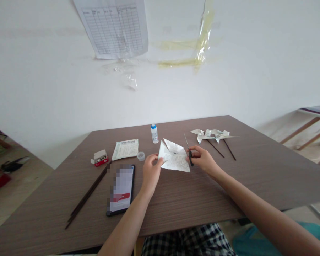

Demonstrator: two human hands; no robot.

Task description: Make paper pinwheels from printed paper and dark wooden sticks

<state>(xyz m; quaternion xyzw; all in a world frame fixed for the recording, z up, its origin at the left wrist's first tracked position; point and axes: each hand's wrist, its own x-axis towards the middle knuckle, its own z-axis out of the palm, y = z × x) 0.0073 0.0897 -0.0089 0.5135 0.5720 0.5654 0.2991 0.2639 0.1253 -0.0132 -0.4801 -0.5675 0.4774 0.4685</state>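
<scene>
Over the middle of the table, my left hand [151, 173] pinches the left edge of a square of printed paper [174, 161]. Slits run in from the paper's corners, and its upper flap stands raised. Black-handled scissors [191, 158] are gripped in my right hand [202, 160], blades pointing up and away from me. The right fingertips also reach the paper's right edge; whether they press on it I cannot tell. Two paper pinwheels [211, 135] on dark sticks lie beyond my right hand.
A glue bottle [154, 134] with a blue cap stands behind the paper. Left of my hands are a clear round cap [141, 156], a stack of printed paper [125, 148], a small red-and-white box [99, 158], dark sticks [89, 193] and a phone [121, 190]. A wall borders the table's back.
</scene>
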